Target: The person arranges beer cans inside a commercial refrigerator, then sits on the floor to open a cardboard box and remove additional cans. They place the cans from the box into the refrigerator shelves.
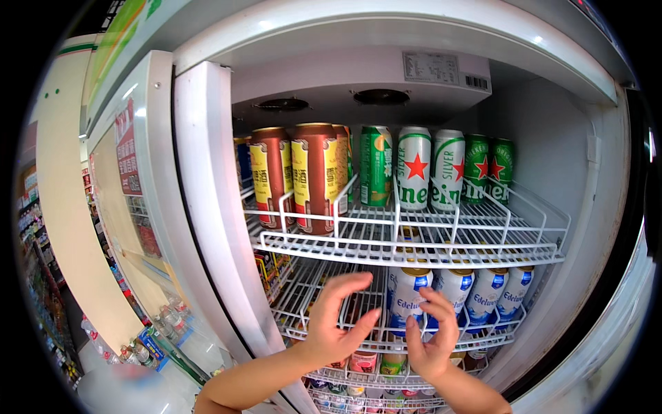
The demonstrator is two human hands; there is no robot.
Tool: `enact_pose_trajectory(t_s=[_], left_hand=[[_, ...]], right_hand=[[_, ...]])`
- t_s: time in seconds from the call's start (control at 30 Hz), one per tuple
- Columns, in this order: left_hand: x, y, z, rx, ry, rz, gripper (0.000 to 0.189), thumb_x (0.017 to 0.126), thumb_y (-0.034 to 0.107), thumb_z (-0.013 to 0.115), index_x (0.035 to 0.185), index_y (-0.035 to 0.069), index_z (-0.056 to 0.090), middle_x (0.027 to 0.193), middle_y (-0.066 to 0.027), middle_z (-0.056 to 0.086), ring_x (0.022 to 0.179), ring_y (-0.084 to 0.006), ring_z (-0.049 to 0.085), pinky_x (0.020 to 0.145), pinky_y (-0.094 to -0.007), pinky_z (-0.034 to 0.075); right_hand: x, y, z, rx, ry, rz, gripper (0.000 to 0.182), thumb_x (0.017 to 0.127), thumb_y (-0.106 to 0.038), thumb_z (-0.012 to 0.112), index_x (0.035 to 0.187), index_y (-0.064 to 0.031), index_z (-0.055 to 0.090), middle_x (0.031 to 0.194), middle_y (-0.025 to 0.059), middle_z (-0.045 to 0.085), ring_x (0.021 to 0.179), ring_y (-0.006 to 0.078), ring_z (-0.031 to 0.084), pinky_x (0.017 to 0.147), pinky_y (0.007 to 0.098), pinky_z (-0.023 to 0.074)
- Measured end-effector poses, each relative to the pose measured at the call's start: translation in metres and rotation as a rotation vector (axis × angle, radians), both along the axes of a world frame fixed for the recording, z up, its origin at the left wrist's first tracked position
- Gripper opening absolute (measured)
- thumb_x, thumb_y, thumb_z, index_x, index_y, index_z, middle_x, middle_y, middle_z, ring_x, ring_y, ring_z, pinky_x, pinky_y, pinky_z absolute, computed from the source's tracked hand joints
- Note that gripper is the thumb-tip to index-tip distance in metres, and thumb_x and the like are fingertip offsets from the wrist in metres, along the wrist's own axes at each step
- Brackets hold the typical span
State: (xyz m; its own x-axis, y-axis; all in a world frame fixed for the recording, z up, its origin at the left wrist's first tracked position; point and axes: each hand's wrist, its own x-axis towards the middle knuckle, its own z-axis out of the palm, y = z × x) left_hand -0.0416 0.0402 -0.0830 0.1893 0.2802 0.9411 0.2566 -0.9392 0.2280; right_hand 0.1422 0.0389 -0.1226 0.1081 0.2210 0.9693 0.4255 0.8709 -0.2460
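Observation:
My left hand (pixel 337 316) is raised before the second shelf of an open drinks refrigerator, thumb and fingers curved apart with nothing between them. To its right my right hand (pixel 434 334), also bare, has its fingers bent and spread. Behind the right hand stands a white-and-blue Edelweiss beer can (pixel 406 297), partly covered by the fingers; I cannot tell whether they touch it. Several matching cans (pixel 509 295) stand to its right on the second wire shelf (pixel 357 290). Left of them, behind my left hand, the shelf's white wires show bare.
Above, the top wire shelf (pixel 414 246) holds brown-and-yellow cans (pixel 314 178), a green can (pixel 376 165), silver Heineken cans (pixel 414 168) and green Heineken cans (pixel 476 168). Lower shelves carry bottles (pixel 363 362). The white door frame (pixel 212 181) bounds the left side. Bottles (pixel 137 354) stand outside.

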Motion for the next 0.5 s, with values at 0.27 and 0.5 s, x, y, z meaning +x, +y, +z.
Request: enact_pose_trajectory(t_s=[0.27, 0.5], left_hand=[[-0.034, -0.017, 0.049, -0.145, -0.199, -0.03, 0.041, 0.087, 0.006, 0.065, 0.124, 0.0, 0.048, 0.122, -0.009, 0.054, 0.113, -0.0168, 0.052, 0.097, -0.032, 0.04], [-0.027, -0.051, -0.088, -0.681, -0.341, -0.309, 0.038, 0.09, 0.002, 0.06, 0.125, -0.001, 0.047, 0.109, -0.009, 0.057, 0.101, -0.0157, 0.059, 0.087, -0.0303, 0.049]], right_hand=[[-0.029, -0.005, 0.072, 0.254, -0.159, 0.281, 0.025, 0.075, 0.004, 0.068, 0.097, 0.0009, 0.06, 0.103, 0.0195, 0.066, 0.095, 0.0329, 0.065, 0.078, 0.0364, 0.0524], [-0.077, -0.025, -0.05, -0.29, 0.0, 0.67, 0.024, 0.083, 0.001, 0.066, 0.105, 0.0018, 0.058, 0.107, 0.0166, 0.062, 0.089, 0.019, 0.064, 0.073, 0.0281, 0.0532]])
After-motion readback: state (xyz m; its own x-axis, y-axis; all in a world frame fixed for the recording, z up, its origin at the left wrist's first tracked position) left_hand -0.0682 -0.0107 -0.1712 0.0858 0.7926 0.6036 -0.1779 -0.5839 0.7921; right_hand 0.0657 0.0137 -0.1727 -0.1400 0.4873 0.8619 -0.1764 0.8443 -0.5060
